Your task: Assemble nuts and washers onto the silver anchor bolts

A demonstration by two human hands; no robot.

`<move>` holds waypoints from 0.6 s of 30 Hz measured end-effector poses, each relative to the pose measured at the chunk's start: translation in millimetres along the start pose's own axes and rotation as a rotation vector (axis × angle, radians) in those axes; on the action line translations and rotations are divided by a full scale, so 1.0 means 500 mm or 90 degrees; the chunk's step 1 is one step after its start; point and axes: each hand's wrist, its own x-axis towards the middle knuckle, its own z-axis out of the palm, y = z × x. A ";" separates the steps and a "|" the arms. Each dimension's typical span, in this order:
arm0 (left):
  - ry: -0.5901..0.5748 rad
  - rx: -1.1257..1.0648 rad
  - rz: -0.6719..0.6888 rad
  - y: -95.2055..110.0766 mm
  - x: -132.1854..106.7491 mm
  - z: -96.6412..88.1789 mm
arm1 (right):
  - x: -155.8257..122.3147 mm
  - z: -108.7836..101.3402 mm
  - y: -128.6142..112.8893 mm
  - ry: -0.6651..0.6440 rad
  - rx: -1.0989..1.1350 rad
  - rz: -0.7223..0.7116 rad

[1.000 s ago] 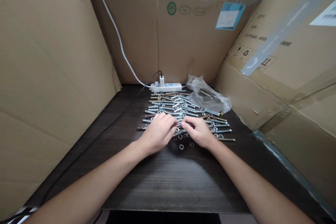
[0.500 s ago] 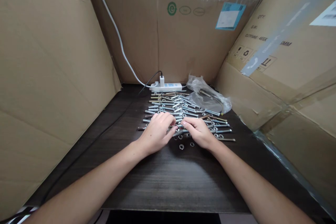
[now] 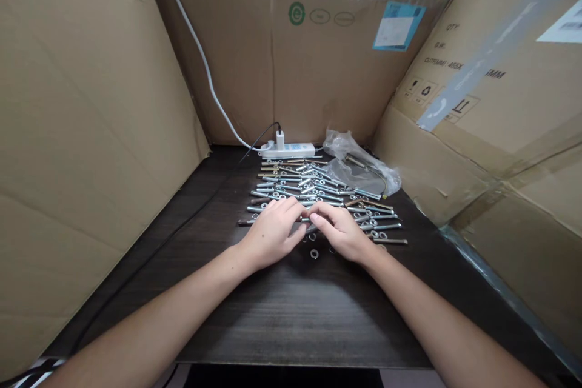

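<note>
The left hand (image 3: 273, 233) and right hand (image 3: 343, 231) meet fingertip to fingertip. Both are curled nearly closed and appear to pinch a slim silvery steel bolt (image 3: 310, 219) that spans the gap between them. The bolt is probably rigid, light and smooth, so it may roll, and a grip at its two ends suits it. A loose hexagonal steel nut (image 3: 313, 253) lies on the dark wooden tabletop (image 3: 291, 309) just nearer than the fingers. A spread of like bolts (image 3: 300, 185) lies beyond them.
</note>
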 end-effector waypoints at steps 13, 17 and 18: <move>-0.082 0.013 0.052 0.012 -0.001 0.005 | 0.004 -0.024 0.015 0.238 -0.042 0.060; -0.165 0.043 0.131 0.036 -0.008 0.019 | 0.003 -0.018 0.016 0.220 -0.029 0.048; -0.171 0.055 0.137 0.041 -0.010 0.023 | 0.002 -0.016 0.015 0.208 -0.027 0.043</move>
